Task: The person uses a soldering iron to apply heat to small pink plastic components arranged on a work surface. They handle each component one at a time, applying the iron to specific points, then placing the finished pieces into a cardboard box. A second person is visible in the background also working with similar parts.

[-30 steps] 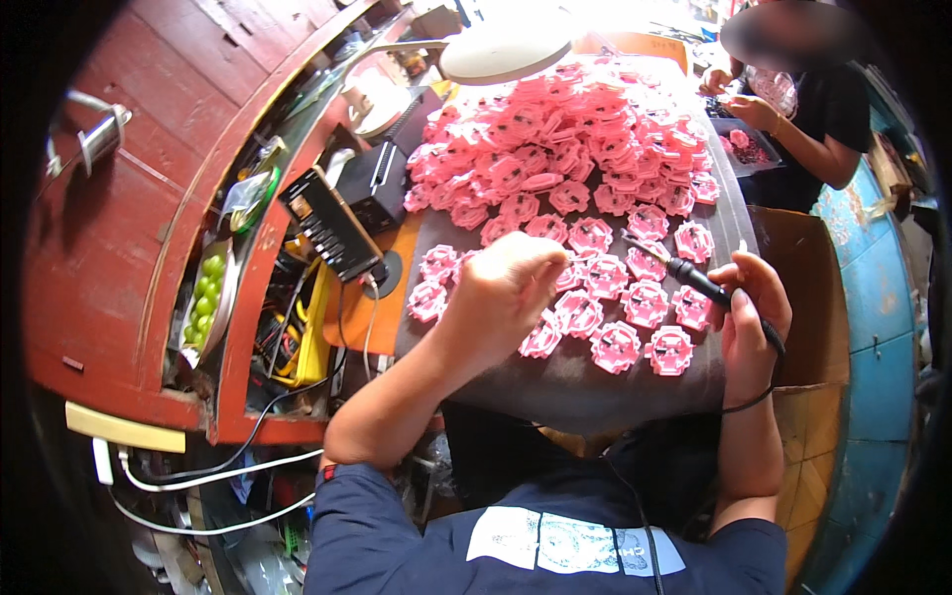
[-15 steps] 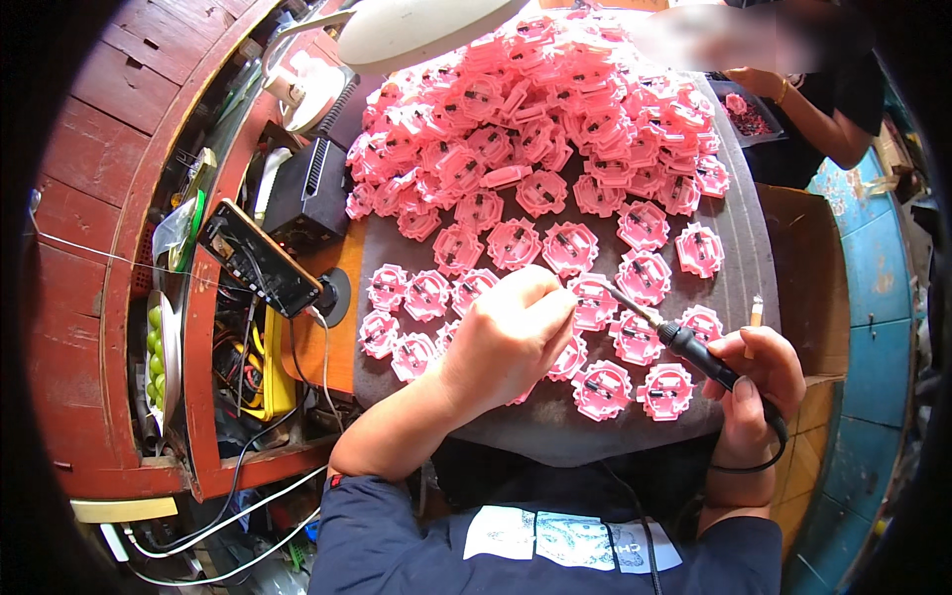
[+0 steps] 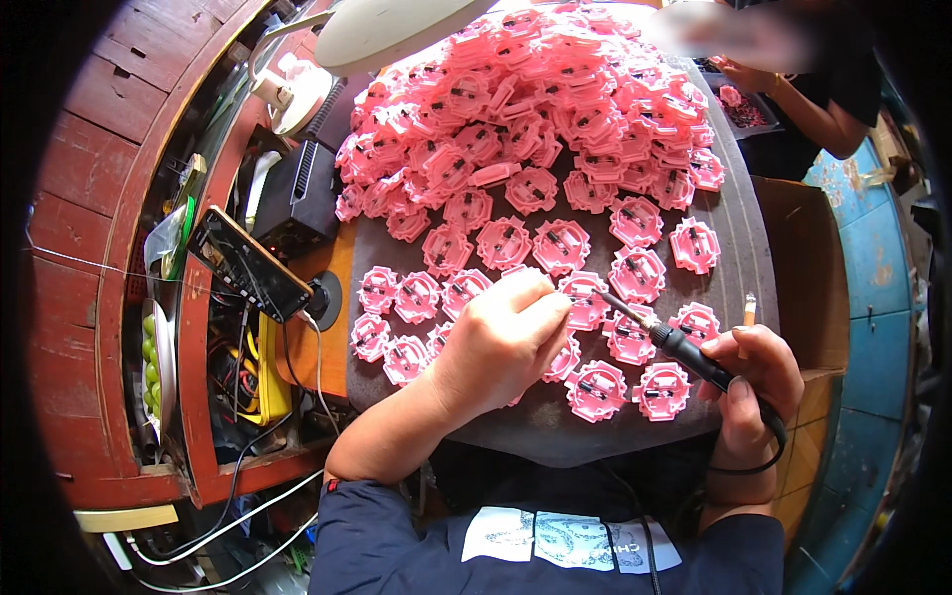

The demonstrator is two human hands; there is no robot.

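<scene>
Right hand (image 3: pixel 759 382) gripping a black soldering iron (image 3: pixel 686 349) and a cigarette (image 3: pixel 749 312), iron's tip toward ten o'clock near a pink part (image 3: pixel 585 311), left hand (image 3: pixel 501 342) pinched closed, cannot tell on what, pink pile (image 3: pixel 535 109) at twelve o'clock on the table (image 3: pixel 560 436)

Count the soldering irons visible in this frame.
1: the black-handled soldering iron in the person's right hand, its tip pointing toward a pink plastic part. Others may be hidden from this view.

The soldering iron's tip (image 3: pixel 625 307) has moved nearer the left fingers (image 3: pixel 548 309).
</scene>
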